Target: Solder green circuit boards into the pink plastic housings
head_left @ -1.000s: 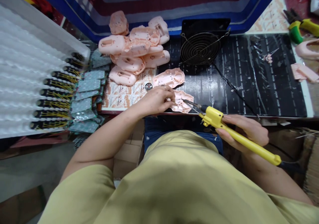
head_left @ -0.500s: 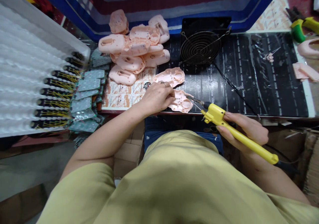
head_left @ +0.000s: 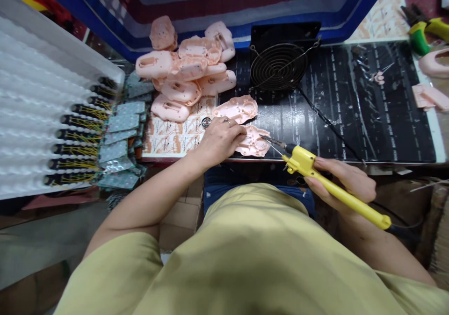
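Observation:
My right hand (head_left: 345,182) is closed around the yellow handle of a soldering iron (head_left: 303,161), which has a thin feed tube beside its tip. The tip reaches the inside of a pink plastic shell (head_left: 254,142) lying open side up at the table's front edge. At this shell's left end, my left hand (head_left: 222,139) has its fingers bent and pressed together on it; the fingertips are partly hidden. A second pink half shell (head_left: 242,108) lies just behind. Close to my left knuckles is a small round metal-and-black part (head_left: 206,122).
A pile of pink shells (head_left: 180,88) stands back left. Further left are stacked circuit boards (head_left: 121,123) and a white foam tray (head_left: 42,100) with black wired parts. A black fan (head_left: 278,65) stands before a blue crate (head_left: 231,39). Pliers (head_left: 421,34) lie far right.
The view has shifted slightly, and the round part beside my left hand shows more fully. Both hands, the soldering iron and the shell hold nearly the same positions.

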`<state>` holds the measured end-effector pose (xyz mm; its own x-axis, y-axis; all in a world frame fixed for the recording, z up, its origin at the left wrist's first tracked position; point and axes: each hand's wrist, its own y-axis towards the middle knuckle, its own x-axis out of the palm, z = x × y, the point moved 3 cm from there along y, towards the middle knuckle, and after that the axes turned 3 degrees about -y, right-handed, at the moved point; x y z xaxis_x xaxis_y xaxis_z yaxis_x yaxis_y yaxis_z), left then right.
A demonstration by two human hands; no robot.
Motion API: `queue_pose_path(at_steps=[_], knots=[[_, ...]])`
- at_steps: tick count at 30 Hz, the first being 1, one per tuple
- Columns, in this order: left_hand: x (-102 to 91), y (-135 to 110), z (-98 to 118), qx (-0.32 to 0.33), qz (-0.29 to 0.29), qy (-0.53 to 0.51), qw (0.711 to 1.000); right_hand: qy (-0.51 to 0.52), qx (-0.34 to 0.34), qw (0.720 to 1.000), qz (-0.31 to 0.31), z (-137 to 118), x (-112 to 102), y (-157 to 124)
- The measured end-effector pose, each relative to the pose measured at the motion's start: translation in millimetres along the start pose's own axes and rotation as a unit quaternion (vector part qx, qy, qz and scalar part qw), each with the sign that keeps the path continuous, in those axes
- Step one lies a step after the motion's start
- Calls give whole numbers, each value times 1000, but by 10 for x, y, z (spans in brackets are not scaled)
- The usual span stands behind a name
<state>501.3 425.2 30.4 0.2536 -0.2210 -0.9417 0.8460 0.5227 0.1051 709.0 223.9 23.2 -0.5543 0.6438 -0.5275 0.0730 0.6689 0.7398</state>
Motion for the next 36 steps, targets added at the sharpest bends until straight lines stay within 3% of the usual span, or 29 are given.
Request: queue_pose_path(at_steps=[4, 8, 12, 19, 27, 33, 36], knots=[[-35, 12, -42, -47, -10, -144, 988, 4, 10, 1000, -8, 5, 0, -7], [-68, -9, -51, -27, -15, -221, 975, -13, 18, 1000, 1, 3, -26, -29], [-67, -28, 13, -7, -49, -122, 991, -9, -5, 1000, -2, 14, -25, -49], [-136, 71, 200, 6, -114, 36, 993, 119, -62, 991, -17, -16, 90, -4], [-176, 182, 295, -14, -172, 95, 981, 116, -55, 991, -43, -43, 122, 65], [-204, 274, 364, -45, -219, 138, 965, 89, -99, 989, -64, -75, 112, 110], [-219, 308, 378, -56, -231, 145, 961, 100, -68, 990, -68, -39, 34, 97]])
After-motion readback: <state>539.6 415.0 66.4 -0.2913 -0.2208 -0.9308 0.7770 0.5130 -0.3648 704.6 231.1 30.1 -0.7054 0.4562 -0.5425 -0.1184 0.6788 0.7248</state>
